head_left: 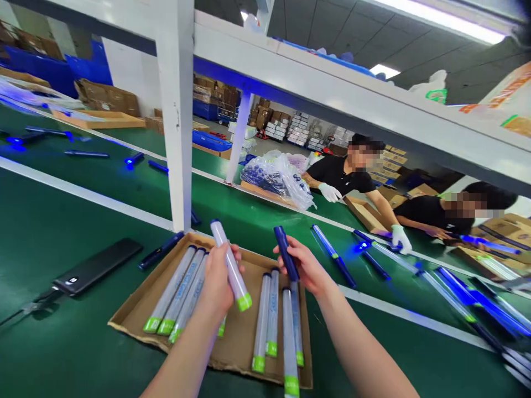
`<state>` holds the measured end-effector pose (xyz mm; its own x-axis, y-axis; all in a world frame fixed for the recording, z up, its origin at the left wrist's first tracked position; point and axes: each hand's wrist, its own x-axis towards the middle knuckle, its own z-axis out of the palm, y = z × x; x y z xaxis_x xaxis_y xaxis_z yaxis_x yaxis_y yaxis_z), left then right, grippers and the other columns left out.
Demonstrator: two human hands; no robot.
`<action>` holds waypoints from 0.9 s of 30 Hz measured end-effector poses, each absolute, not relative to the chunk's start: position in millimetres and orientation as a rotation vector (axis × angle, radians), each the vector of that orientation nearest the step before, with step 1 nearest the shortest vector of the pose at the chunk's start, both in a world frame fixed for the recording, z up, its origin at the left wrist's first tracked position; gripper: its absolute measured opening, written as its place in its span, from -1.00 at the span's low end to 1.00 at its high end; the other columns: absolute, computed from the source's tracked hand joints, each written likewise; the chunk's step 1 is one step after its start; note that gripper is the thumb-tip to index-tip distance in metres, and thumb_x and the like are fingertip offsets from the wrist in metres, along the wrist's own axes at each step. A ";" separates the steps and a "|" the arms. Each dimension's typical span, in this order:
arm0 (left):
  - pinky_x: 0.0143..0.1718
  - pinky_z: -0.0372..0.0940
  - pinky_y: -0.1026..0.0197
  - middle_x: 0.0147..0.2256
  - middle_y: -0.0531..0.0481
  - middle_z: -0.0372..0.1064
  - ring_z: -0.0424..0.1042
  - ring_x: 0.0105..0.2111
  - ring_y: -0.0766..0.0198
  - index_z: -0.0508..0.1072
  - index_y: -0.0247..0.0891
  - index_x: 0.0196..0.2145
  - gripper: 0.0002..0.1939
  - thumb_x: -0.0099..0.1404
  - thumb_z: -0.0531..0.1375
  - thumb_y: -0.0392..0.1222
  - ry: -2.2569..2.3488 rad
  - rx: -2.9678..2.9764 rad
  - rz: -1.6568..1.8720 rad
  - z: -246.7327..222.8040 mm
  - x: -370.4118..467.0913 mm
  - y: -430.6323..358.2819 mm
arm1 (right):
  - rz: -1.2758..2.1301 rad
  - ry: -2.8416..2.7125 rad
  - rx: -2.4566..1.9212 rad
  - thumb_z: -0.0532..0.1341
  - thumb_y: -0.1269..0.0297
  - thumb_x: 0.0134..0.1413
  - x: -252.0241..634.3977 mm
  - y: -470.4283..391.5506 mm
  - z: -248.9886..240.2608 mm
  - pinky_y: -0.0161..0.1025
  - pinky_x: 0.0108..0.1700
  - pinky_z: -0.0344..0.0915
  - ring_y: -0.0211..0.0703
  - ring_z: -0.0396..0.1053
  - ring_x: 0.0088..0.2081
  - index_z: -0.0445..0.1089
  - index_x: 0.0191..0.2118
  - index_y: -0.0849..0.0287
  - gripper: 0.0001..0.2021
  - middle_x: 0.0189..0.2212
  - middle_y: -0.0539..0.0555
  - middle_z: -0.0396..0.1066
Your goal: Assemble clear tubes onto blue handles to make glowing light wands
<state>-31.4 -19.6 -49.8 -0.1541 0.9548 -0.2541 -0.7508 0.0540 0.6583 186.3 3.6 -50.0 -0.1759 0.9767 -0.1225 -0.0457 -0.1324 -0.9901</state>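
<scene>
My left hand point(219, 276) is closed round a whitish translucent tube point(232, 268) with a dark blue top and a bright green end, tilted above a shallow cardboard box. Between the fingers of my right hand point(305, 262) is a short dark blue cylinder point(286, 254), apart from the tube. Several similar tubes point(176, 287) lie side by side at the box's left. More tubes point(271, 315) lie at its right, one sticking out over the near edge. The cardboard box point(232, 362) rests on a green surface beneath both hands.
A dark blue cylinder point(161, 251) lies by the box's left corner, near a black power bank with a cable point(97, 268). Beyond, a green conveyor belt point(249, 207) carries lit blue pieces. A white post point(174, 121) stands behind the box. Two co-workers work opposite, one with white gloves point(329, 192).
</scene>
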 end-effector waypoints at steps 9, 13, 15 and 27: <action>-0.59 0.28 0.39 -0.34 0.06 0.46 0.41 -0.48 0.40 0.44 -0.27 -0.25 -0.78 0.26 0.38 -0.14 0.576 0.172 1.463 -12.3 51.3 -25.9 | 1.692 -0.786 -0.890 0.36 0.03 0.25 185.4 -183.3 -43.3 -0.50 -0.71 0.19 -0.44 0.17 -0.62 0.46 -0.03 0.07 -0.70 -0.28 -0.05 0.43; -0.61 0.26 0.41 -0.38 0.11 0.39 0.36 -0.51 0.43 0.41 -0.26 -0.29 -0.67 0.16 0.46 -0.11 0.570 0.167 1.399 -14.5 67.9 -45.7 | 1.665 -0.718 -0.895 0.31 0.06 0.40 180.0 -218.6 -57.7 -0.35 -0.45 0.54 -0.29 0.42 -0.45 0.49 0.10 0.17 -0.67 -0.31 0.01 0.43; -0.61 0.24 0.43 -0.41 0.14 0.35 0.30 -0.55 0.47 0.38 -0.25 -0.30 -0.62 0.13 0.49 -0.10 0.548 0.175 1.323 -13.3 72.7 -54.7 | 1.650 -0.659 -0.920 0.29 0.06 0.42 177.2 -228.5 -64.3 -0.30 -0.42 0.57 -0.24 0.43 -0.41 0.46 0.19 0.22 -0.60 -0.33 0.04 0.44; -0.67 0.14 0.48 -0.40 0.19 0.22 0.21 -0.53 0.49 0.29 -0.19 -0.28 -0.56 0.15 0.49 -0.08 0.403 0.316 1.210 -12.7 89.2 -84.0 | 1.487 -0.553 -1.307 0.38 -0.43 0.05 168.9 -257.8 -71.4 -0.40 -0.73 0.17 -0.31 0.24 -0.61 0.27 0.37 0.06 -0.07 -0.33 0.03 0.45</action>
